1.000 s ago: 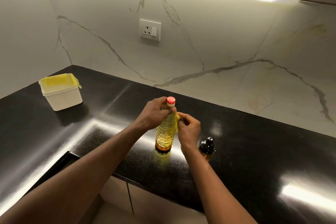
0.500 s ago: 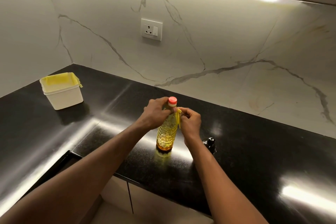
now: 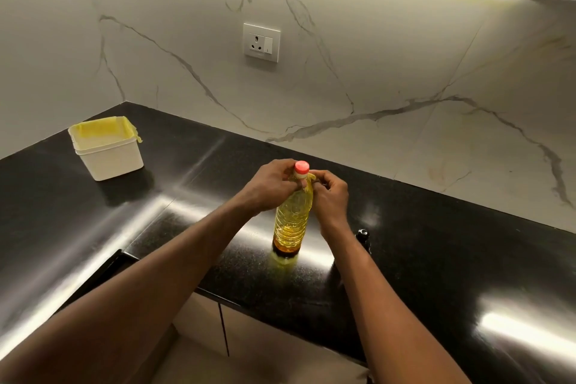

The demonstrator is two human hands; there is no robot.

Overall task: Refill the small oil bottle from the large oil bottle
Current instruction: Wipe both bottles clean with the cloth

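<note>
My left hand (image 3: 268, 186) grips the neck of the large oil bottle (image 3: 291, 221); my right hand (image 3: 330, 196) pinches it there too.

Left hand (image 3: 268, 186): gripping the large oil bottle (image 3: 292, 221) at its neck, from its left.
Right hand (image 3: 331, 196): pinching that neck from its right.
Forearms (image 3: 162, 271): reaching forward, converging on the bottle.

one view only: head-worn, wide-angle. looks forward and down across the black counter (image 3: 93, 228) toward the marble wall (image 3: 405, 56), corner at left. forearms enter from the bottom edge; left hand (image 3: 268, 187), right hand (image 3: 330, 196) and large oil bottle (image 3: 293, 218) close, mid-frame.
</note>
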